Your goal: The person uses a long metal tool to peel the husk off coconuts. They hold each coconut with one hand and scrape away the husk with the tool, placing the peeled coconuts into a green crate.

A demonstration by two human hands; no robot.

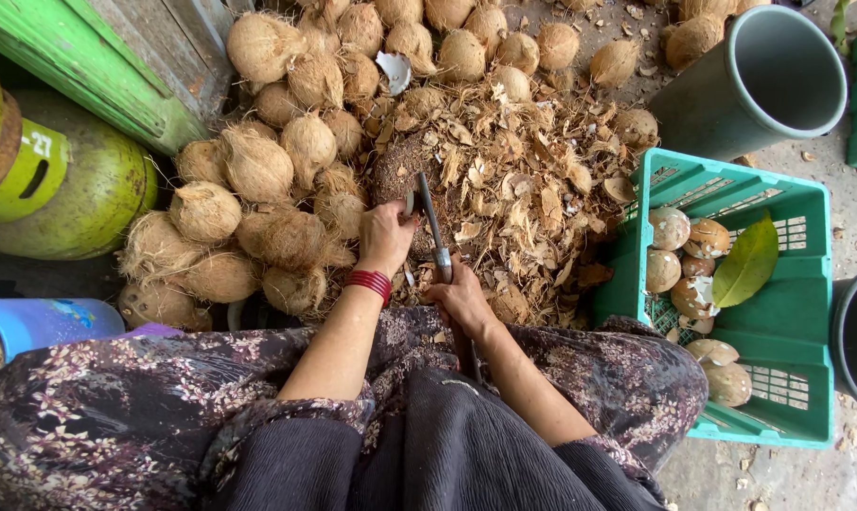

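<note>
- Brown and fibrous, a husked coconut [397, 170] sits at the centre of the frame, just above the left hand [384, 237], whose fingers are closed over its near side, holding it down.
- The right hand [462, 298] has its fingers wrapped tight around the lower handle of a long metal blade [432, 222], whose tip reaches up against the coconut.
- By its look the coconut is hard, fairly heavy and round, so it would roll; the rough fibres give good grip, best taken from the side away from the blade.
- A heap of unpeeled coconuts [287, 142] fills the upper left, with dry husk shavings [523, 180] spread at upper centre.
- At right, a green plastic crate [788, 322] holds peeled coconuts [679, 255] and a green leaf [748, 263]; a grey bucket [760, 85] stands at upper right.
</note>
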